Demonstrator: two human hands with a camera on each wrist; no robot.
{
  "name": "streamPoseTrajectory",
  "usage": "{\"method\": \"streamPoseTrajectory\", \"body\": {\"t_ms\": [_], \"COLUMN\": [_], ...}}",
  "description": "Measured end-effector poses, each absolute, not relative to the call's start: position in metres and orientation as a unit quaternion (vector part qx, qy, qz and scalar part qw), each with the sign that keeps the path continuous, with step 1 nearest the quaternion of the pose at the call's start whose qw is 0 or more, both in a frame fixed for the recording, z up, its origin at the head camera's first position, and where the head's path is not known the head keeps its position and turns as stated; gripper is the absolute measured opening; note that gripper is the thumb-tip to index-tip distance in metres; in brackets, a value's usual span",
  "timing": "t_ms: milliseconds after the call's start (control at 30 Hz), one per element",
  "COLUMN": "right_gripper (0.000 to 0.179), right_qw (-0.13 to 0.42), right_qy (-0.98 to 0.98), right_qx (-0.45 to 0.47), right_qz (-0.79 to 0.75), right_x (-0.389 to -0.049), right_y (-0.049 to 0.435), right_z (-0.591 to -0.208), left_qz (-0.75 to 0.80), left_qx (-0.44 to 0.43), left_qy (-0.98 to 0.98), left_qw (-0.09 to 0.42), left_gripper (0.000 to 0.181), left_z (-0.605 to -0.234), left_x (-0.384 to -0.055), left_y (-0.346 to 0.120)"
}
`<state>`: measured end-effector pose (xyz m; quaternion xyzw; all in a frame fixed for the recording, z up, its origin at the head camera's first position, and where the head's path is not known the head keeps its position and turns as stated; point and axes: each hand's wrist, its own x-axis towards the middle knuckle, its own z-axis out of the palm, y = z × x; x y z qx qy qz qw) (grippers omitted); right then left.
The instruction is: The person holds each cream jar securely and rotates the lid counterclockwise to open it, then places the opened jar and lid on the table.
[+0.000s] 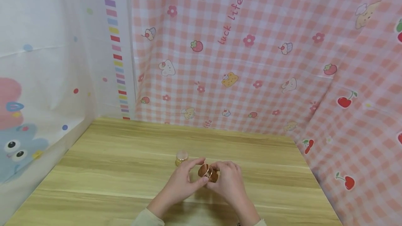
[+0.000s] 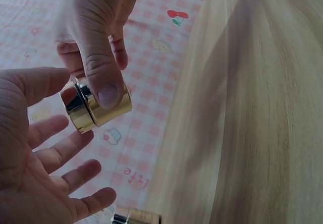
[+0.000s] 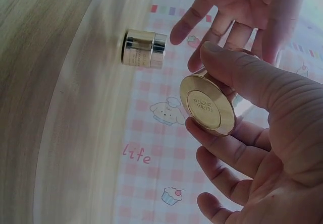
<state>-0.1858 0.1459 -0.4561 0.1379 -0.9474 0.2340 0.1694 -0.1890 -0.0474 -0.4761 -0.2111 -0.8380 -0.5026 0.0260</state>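
Note:
A small shiny gold cosmetic jar (image 1: 213, 176) is held above the wooden table, tilted on its side. My right hand (image 1: 229, 182) grips it between thumb and fingers; the right wrist view shows its round base (image 3: 208, 110) with stamped characters. My left hand (image 1: 183, 179) is at the jar's other end, thumb at its rim and fingers spread apart. Whether those fingertips press on it is hard to tell. A second gold jar (image 1: 182, 158) with a clear-looking top stands on the table just beyond my left hand; the right wrist view shows printing on its side (image 3: 144, 49).
The wooden table (image 1: 125, 170) runs up to a pink checked cloth (image 1: 220, 62) at the back and right. A white patterned cloth (image 1: 47, 62) hangs along the left side.

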Motion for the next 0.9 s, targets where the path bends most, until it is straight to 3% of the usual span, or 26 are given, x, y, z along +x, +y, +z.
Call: {"method": "streamPoseTrajectory", "body": {"t_ms": [367,700,900], "right_gripper": [0.045,0.046,0.046], "right_qw": [0.157,0.16,0.165], "right_qy": [-0.949,-0.948,-0.949], "right_qx": [0.135,0.138,0.138], "right_qz": [0.24,0.238,0.233], "right_x": [-0.1855,-0.1854,-0.1863], "right_y": [0.1448,0.145,0.1447], "right_z": [-0.4561,-0.4557,-0.4556], "left_qz": [-0.501,-0.498,-0.495], "left_qx": [-0.222,-0.22,-0.24], "left_qy": [-0.836,-0.838,-0.835], "left_qw": [0.04,0.027,0.017], "left_gripper": [0.05,0.063,0.061], "left_z": [-0.4767,-0.4767,-0.475], "left_x": [-0.1899,-0.1909,-0.1922], "left_y": [-0.0469,-0.0495,-0.0511]}}
